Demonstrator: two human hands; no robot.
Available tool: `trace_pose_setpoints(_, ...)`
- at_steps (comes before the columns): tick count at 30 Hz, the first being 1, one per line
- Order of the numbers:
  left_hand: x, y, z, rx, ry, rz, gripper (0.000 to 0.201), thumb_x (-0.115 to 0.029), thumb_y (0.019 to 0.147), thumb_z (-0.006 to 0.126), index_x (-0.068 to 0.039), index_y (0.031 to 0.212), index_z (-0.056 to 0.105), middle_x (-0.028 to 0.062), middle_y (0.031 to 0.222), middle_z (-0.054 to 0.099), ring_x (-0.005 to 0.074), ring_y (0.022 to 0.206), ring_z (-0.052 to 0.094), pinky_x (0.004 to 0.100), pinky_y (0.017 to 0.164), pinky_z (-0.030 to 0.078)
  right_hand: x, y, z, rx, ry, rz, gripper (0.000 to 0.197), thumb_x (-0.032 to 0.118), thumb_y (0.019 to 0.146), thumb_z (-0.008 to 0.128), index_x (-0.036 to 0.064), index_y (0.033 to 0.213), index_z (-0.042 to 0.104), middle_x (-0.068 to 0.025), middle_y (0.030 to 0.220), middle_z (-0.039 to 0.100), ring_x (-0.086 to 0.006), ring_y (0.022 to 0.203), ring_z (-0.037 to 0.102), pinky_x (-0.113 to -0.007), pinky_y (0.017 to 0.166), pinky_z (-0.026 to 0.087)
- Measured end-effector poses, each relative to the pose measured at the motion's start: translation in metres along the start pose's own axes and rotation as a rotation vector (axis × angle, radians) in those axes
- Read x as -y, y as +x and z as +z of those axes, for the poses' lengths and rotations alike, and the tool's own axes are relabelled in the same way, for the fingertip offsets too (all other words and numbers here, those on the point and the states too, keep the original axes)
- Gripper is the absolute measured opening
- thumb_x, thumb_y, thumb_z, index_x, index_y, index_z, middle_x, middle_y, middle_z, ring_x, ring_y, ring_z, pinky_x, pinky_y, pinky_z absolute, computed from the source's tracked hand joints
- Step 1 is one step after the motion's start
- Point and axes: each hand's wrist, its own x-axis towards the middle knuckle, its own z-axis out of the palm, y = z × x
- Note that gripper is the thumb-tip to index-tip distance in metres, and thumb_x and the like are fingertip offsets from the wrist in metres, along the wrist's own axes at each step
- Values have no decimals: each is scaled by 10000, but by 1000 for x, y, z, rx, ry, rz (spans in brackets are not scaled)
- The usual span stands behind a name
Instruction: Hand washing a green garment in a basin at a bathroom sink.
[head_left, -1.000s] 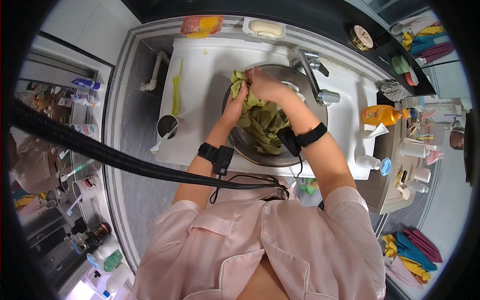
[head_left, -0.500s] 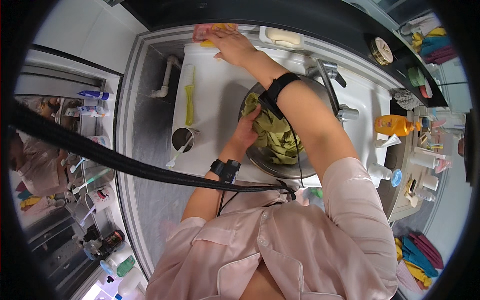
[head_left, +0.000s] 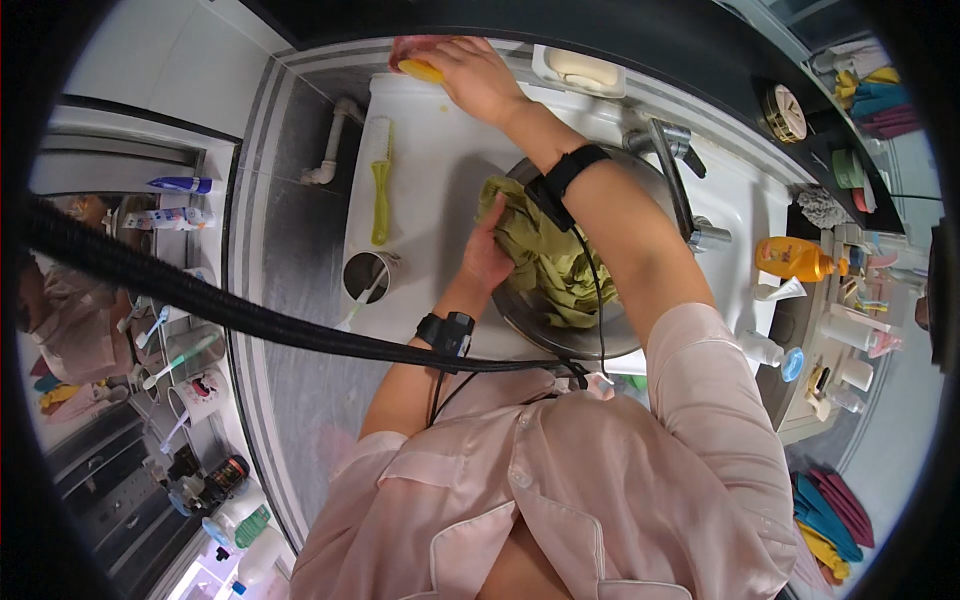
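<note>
A crumpled olive-green cloth [head_left: 550, 265] lies in a round metal basin [head_left: 545, 345] set in the white sink. My left hand [head_left: 487, 258] is at the basin's left side, closed on the cloth's edge with its thumb up; its other fingers are partly hidden. My right arm crosses over the basin to the sink's far left corner. There my right hand [head_left: 480, 78] is closed on a yellow bar that looks like soap [head_left: 421, 70], at a pink soap dish [head_left: 408, 48]. The back of the hand covers part of both.
A green-handled brush [head_left: 380, 200] and a cup with a toothbrush [head_left: 370, 277] stand on the sink's left side. A white soap dish [head_left: 580, 70] sits behind. The faucet [head_left: 708, 235] and an orange bottle [head_left: 790, 258] are on the right. A black cable [head_left: 300, 338] crosses the view.
My right hand has shifted slightly, and the yellow bar now shows at its fingertips in front of the pink dish. My left hand stays at the cloth, its thumb raised a little more.
</note>
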Motion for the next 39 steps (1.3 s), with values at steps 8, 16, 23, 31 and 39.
trace_pose_setpoints(8,-2,1,12,17,-28,94,470,-424,919,416,-115,1274,422,43,1293,465,229,1188,436,402,997,347,98,-94,-62,265,-37,399,728,72,692,605,142,1359,321,-132,879,516,-314,804,547,-388,733,448)
trace_pose_setpoints(16,38,6,29,60,-122,-57,429,-375,952,326,-129,1296,399,55,1307,446,228,1206,416,411,1038,298,47,-171,-40,276,-106,762,555,426,827,536,118,1268,399,-184,982,503,-346,813,559,-444,713,467)
trace_pose_setpoints(23,38,15,-54,377,49,94,472,-419,945,343,-112,1295,418,68,1326,441,234,1229,399,397,1048,276,119,-181,-71,188,-8,587,411,427,818,552,126,1097,551,-150,940,470,-343,807,547,-411,674,461)
trace_pose_setpoints(31,55,-5,34,165,-117,-64,479,-454,937,306,-141,1279,425,47,1308,449,235,1200,420,406,1022,309,76,-202,-62,-76,15,853,352,376,823,554,89,1026,534,-174,950,485,-350,818,529,-413,714,448)
trace_pose_setpoints(39,42,-4,3,605,-143,-15,450,-399,956,280,-116,1267,439,76,1297,469,261,1210,416,413,1042,272,130,-202,-68,-42,107,681,315,331,831,554,95,1039,528,-147,998,447,-330,895,527,-438,721,452)
